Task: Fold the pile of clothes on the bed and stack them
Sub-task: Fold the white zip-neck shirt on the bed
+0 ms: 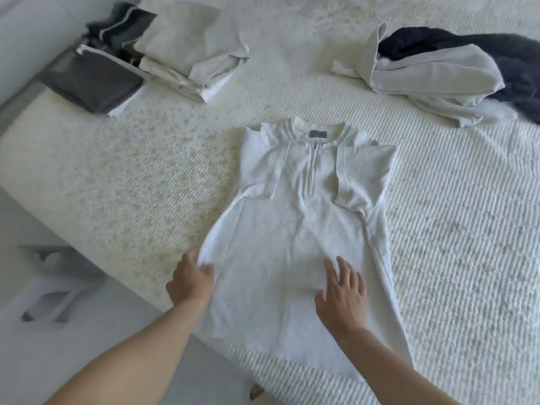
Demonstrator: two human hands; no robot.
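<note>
Left hand (191, 280): nearest the camera at the near left, its grip closed on the left side edge of the white shirt, thumb over the cloth and fingers tucked beneath.
Right hand (343, 292): beside it to the right, fingers straight and spread, palm down over the lower middle of the shirt, holding nothing; whether it presses the cloth cannot be told.
White shirt (304, 229): laid flat, front up, at the centre of the bed, collar toward the far side, hem toward the near edge, both short sleeves folded in over the chest, a short zip running down from the neck.
Bed (453, 229): covered with a white ribbed spread that fills most of the view.
Folded stack (187, 51): at the far left, pale garments piled together, with a folded dark grey piece (93, 83) just beside them nearer the bed's edge.
Unfolded pile (444, 74): at the far right, a loose heap of pale and dark navy clothes, well apart from the shirt.
</note>
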